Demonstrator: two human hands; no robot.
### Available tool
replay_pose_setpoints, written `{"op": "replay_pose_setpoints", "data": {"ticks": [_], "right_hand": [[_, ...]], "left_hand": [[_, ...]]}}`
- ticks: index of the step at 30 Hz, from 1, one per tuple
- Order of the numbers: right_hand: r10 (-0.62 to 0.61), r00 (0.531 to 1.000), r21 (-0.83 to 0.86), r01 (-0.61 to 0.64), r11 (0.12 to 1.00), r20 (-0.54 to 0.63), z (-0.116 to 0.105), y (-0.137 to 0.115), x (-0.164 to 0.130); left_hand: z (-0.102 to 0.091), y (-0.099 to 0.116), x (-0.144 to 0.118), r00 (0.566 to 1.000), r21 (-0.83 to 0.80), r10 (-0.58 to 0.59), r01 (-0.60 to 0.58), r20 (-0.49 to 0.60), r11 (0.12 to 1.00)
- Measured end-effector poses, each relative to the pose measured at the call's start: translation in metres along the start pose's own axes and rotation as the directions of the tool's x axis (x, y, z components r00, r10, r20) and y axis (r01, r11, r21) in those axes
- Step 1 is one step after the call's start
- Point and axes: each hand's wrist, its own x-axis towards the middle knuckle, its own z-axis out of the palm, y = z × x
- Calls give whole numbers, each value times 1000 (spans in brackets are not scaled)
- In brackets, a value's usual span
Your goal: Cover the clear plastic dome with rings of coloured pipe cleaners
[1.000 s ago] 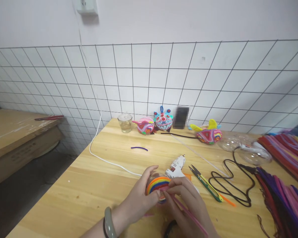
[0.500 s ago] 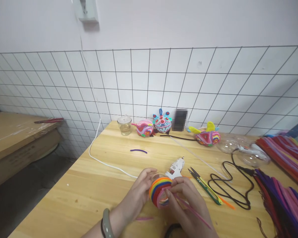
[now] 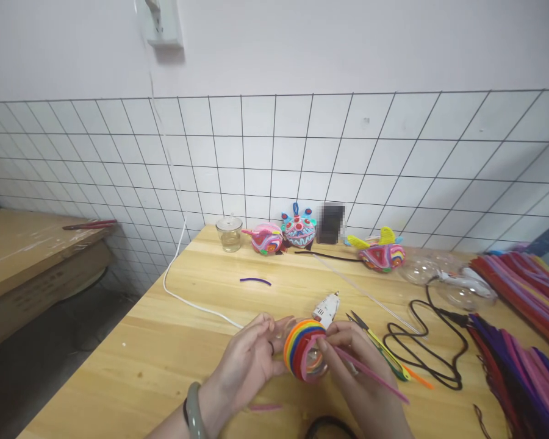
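A clear plastic ball [image 3: 297,350] has orange, yellow, blue, red and pink pipe cleaners wound around it in bands. My right hand [image 3: 363,372] pinches the ball's edge together with a pink pipe cleaner [image 3: 377,381], whose loose end sticks out to the lower right. At the ball's left side is my left hand [image 3: 247,360], palm turned up and fingers apart; whether its fingertips touch the ball is hard to see. Just behind the ball lies a white glue gun [image 3: 327,306], partly hidden by it.
Yellow-green scissors [image 3: 382,347] and a coiled black cord [image 3: 421,341] lie on the right, near pipe cleaner bundles [image 3: 521,366]. Along the wall stand a glass cup [image 3: 229,235] and several decorated balls [image 3: 299,228]. A purple piece [image 3: 255,281] and white cable [image 3: 201,303] lie left.
The ball has shifted slightly to the right and turned, with my right hand on it. My left hand has loosened, its fingers now spread and more of its palm showing.
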Motion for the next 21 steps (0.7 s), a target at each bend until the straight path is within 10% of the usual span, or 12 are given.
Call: {"op": "replay_pose_setpoints", "data": {"ticks": [7, 16, 21], "right_hand": [[112, 993, -22, -112, 993, -24, -2, 1, 1], [361, 909, 216, -403, 889, 210, 5, 3, -18], [412, 861, 80, -453, 888, 296, 2, 2, -17]], "left_hand": [[-1, 2, 2, 997, -19, -53, 54, 63, 998], [-4, 0, 0, 997, 20, -17, 15, 77, 1000], [-4, -2, -2, 993, 20, 9, -11, 116, 1000]]}}
